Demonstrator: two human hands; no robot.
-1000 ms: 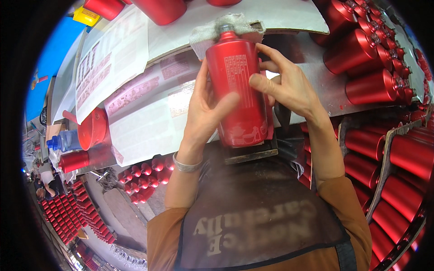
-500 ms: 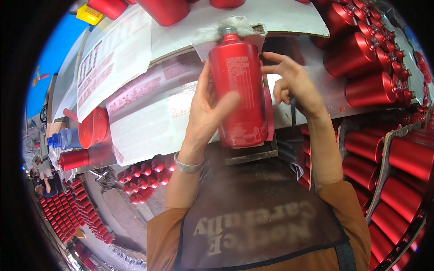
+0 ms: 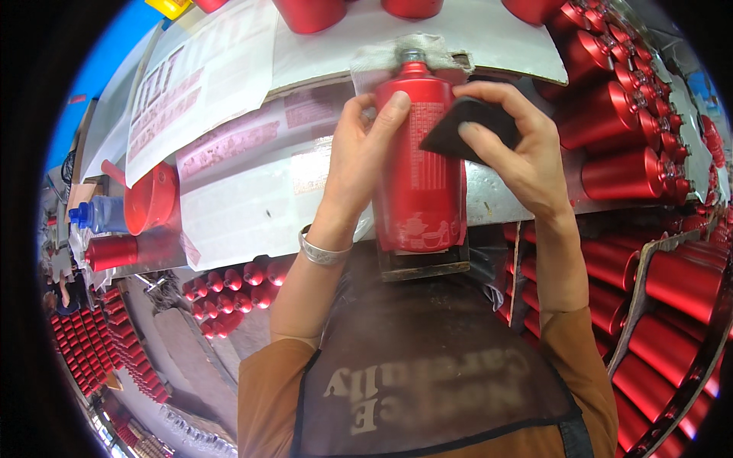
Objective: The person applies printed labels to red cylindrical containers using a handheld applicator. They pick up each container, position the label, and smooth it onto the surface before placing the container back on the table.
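Note:
A glossy red bottle [image 3: 416, 202] with pale printed lettering and a line drawing lies in front of me, its neck pointing away and resting by a folded white cloth [image 3: 365, 62]. My left hand [image 3: 353, 160] is closed on the bottle's left side, thumb pressed on the upper front near the shoulder. In my right hand [image 3: 527, 156] is a flat black scraper-like piece [image 3: 450, 136], pinched between thumb and fingers. Its left corner is over the bottle's printed front; whether it touches the surface I cannot tell. A wooden support [image 3: 427, 271] shows under the bottle's base.
Printed sheets [image 3: 229, 172] cover the bench on the left. Beyond them are a red scoop-like container [image 3: 153, 200] and a clear bottle with a blue cap [image 3: 107, 214]. Many red bottles [image 3: 620, 174] stand at the right, with more stacked in racks [image 3: 679, 282] below.
My right hand now holds the black piece over the bottle; before, it was beside it without it. My left thumb has moved up toward the shoulder. The whole view has shifted slightly.

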